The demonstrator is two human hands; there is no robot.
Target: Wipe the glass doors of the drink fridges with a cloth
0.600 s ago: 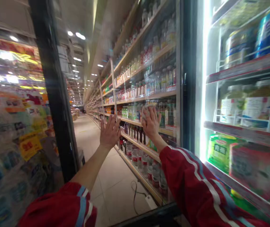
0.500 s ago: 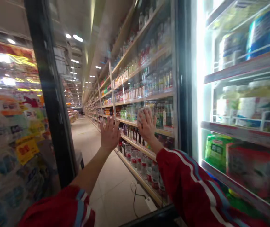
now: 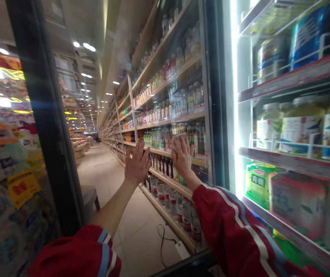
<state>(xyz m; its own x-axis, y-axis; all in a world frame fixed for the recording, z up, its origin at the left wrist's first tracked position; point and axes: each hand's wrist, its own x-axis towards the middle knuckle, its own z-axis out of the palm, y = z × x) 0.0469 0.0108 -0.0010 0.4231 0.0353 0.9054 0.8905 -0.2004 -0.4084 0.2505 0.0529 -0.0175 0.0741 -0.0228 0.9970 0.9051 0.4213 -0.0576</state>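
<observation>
My left hand (image 3: 137, 163) is open, its fingers spread and its palm flat against the glass door (image 3: 109, 96) of a chiller. My right hand (image 3: 184, 157) is raised beside it and presses a pale cloth (image 3: 177, 139) against the same pane, with the fingers laid over the cloth. Both arms wear red sleeves with blue and white stripes. Through the glass I see a long shop aisle with shelves of bottles (image 3: 167, 111).
The door's dark frame (image 3: 45, 134) stands at the left and its hinge post (image 3: 215, 115) at the right. The lit chiller shelves (image 3: 292, 161) at right hold jars, cans and green packets. A cable and power strip (image 3: 180, 248) lie on the aisle floor.
The door frame has drifted left in my view. Both hands stay on the glass; the right hand with the cloth has shifted slightly down and right.
</observation>
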